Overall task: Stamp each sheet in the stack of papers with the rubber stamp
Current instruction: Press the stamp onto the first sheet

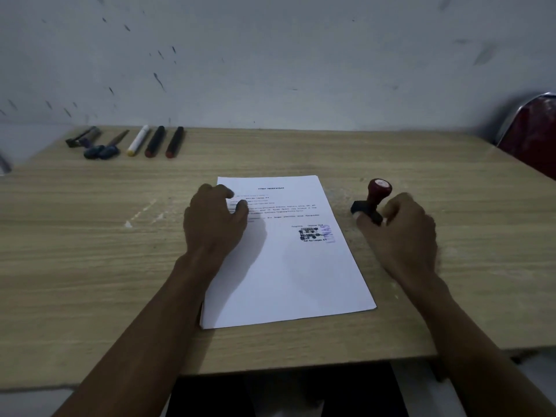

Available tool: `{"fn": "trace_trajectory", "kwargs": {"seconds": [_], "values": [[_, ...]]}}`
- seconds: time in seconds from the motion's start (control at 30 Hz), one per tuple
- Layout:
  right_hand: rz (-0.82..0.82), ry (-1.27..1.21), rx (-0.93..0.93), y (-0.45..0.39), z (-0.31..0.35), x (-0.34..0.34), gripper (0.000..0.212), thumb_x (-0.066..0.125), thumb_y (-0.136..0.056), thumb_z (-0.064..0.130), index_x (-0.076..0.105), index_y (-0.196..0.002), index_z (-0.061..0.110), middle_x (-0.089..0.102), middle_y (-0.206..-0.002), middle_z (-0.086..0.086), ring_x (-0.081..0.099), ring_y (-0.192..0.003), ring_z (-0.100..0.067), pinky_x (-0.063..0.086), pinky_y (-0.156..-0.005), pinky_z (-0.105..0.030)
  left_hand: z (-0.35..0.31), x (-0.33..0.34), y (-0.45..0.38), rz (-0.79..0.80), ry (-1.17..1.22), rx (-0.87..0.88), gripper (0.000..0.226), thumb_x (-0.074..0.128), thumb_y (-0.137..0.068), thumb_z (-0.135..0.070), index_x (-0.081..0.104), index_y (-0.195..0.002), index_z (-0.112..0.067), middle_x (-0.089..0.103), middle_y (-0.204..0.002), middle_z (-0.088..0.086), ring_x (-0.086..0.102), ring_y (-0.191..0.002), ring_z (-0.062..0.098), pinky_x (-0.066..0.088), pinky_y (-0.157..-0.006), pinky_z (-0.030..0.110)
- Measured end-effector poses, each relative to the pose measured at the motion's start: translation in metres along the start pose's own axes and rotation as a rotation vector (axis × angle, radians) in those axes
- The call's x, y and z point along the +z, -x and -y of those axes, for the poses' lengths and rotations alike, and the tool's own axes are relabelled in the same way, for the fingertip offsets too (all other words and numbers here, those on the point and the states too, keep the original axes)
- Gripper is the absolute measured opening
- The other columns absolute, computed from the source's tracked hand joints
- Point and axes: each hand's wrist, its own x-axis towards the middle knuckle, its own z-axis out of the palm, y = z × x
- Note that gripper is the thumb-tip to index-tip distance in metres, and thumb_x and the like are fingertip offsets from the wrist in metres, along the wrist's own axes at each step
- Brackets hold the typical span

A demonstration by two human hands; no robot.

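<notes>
A stack of white printed papers (288,272) lies in the middle of the wooden table (90,251). The top sheet carries a purple stamp mark (331,233) beside a dark printed block near its right edge. My left hand (213,224) rests on the upper left of the stack, fingers curled and apart, holding nothing. The rubber stamp (373,200), with a red knob handle and a black base, stands tilted on the table just right of the stack. My right hand (400,233) pinches its black base between thumb and fingers.
Along the table's far left edge lie several markers (156,142), a white one (137,140), scissors with blue handles (102,150) and a dark tool (82,136). A red chair (532,136) stands at the right. A wall rises directly behind the table.
</notes>
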Motion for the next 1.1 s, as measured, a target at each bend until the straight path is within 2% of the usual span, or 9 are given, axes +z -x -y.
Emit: {"fn": "trace_trajectory", "kwargs": {"seconds": [0.1, 0.17, 0.27, 0.37, 0.47, 0.57, 0.8, 0.97, 1.1], "values": [[0.178, 0.081, -0.015, 0.019, 0.008, 0.002, 0.033, 0.071, -0.073, 0.052, 0.058, -0.074, 0.022, 0.061, -0.071, 0.010, 0.059, -0.069, -0.017, 0.041, -0.060, -0.029, 0.003, -0.002, 0.001, 0.104, -0.311, -0.166, 0.053, 0.062, -0.083, -0.051, 0.062, -0.108, -0.005, 0.052, -0.116, 0.019, 0.045, -0.114, 0.040, 0.039, -0.093, 0.047], [0.248, 0.162, -0.092, 0.029, 0.013, 0.006, 0.038, 0.069, -0.075, 0.061, 0.059, -0.079, 0.024, 0.060, -0.078, 0.009, 0.058, -0.074, -0.017, 0.043, -0.062, -0.030, 0.004, -0.002, 0.002, 0.144, -0.359, -0.190, 0.060, 0.061, -0.080, -0.058, 0.062, -0.108, -0.005, 0.049, -0.118, 0.019, 0.042, -0.116, 0.039, 0.037, -0.094, 0.047], [0.260, 0.190, -0.141, 0.037, 0.016, 0.011, 0.041, 0.068, -0.076, 0.061, 0.061, -0.085, 0.021, 0.061, -0.091, 0.003, 0.059, -0.085, -0.019, 0.049, -0.067, -0.033, 0.004, -0.003, 0.002, 0.161, -0.273, -0.223, 0.059, 0.066, -0.077, -0.057, 0.061, -0.112, -0.009, 0.050, -0.119, 0.016, 0.043, -0.118, 0.037, 0.036, -0.096, 0.046], [0.253, 0.116, -0.118, 0.039, 0.017, 0.012, 0.040, 0.072, -0.075, 0.056, 0.064, -0.092, 0.021, 0.064, -0.097, 0.005, 0.061, -0.090, -0.017, 0.051, -0.072, -0.035, 0.006, -0.008, -0.001, 0.118, -0.068, -0.272, 0.050, 0.076, -0.072, -0.043, 0.059, -0.111, -0.016, 0.060, -0.115, 0.009, 0.050, -0.116, 0.033, 0.038, -0.097, 0.045], [0.222, 0.025, -0.084, 0.039, 0.018, 0.011, 0.032, 0.078, -0.075, 0.045, 0.064, -0.094, 0.025, 0.064, -0.084, 0.013, 0.062, -0.080, -0.014, 0.044, -0.063, -0.029, 0.004, -0.011, -0.004, 0.028, 0.130, -0.329, 0.032, 0.079, -0.070, -0.025, 0.064, -0.097, -0.020, 0.070, -0.100, 0.002, 0.062, -0.103, 0.027, 0.046, -0.094, 0.045], [0.203, -0.029, -0.013, 0.037, 0.017, 0.012, 0.022, 0.081, -0.075, 0.035, 0.067, -0.088, 0.026, 0.059, -0.068, 0.020, 0.061, -0.071, -0.011, 0.040, -0.061, -0.026, 0.004, -0.013, -0.005, -0.014, 0.217, -0.375, 0.019, 0.082, -0.068, -0.021, 0.067, -0.080, -0.021, 0.072, -0.088, 0.002, 0.066, -0.092, 0.027, 0.052, -0.086, 0.043], [0.188, -0.083, -0.009, 0.035, 0.013, 0.014, 0.016, 0.083, -0.076, 0.026, 0.069, -0.083, 0.023, 0.063, -0.069, 0.015, 0.064, -0.070, -0.012, 0.048, -0.066, -0.029, 0.006, -0.013, -0.005, -0.101, 0.191, -0.410, 0.028, 0.081, -0.072, -0.026, 0.061, -0.052, -0.025, 0.071, -0.073, 0.004, 0.066, -0.080, 0.028, 0.047, -0.067, 0.031], [0.163, -0.106, -0.023, 0.035, 0.013, 0.015, 0.018, 0.081, -0.077, 0.021, 0.065, -0.072, 0.024, 0.060, -0.063, 0.017, 0.059, -0.063, -0.006, 0.041, -0.058, -0.026, 0.003, -0.011, -0.002, -0.098, 0.253, -0.297, 0.014, 0.075, -0.076, -0.019, 0.065, -0.066, -0.018, 0.063, -0.063, -0.004, 0.066, -0.076, 0.026, 0.049, -0.068, 0.031], [0.131, -0.162, -0.075, 0.036, 0.011, 0.015, 0.018, 0.080, -0.078, 0.017, 0.065, -0.070, 0.022, 0.059, -0.061, 0.017, 0.056, -0.059, 0.000, 0.038, -0.053, -0.022, 0.006, -0.010, -0.001, -0.095, 0.216, -0.307, 0.010, 0.073, -0.077, -0.018, 0.065, -0.083, -0.018, 0.066, -0.076, -0.003, 0.064, -0.087, 0.026, 0.052, -0.078, 0.038]]}}
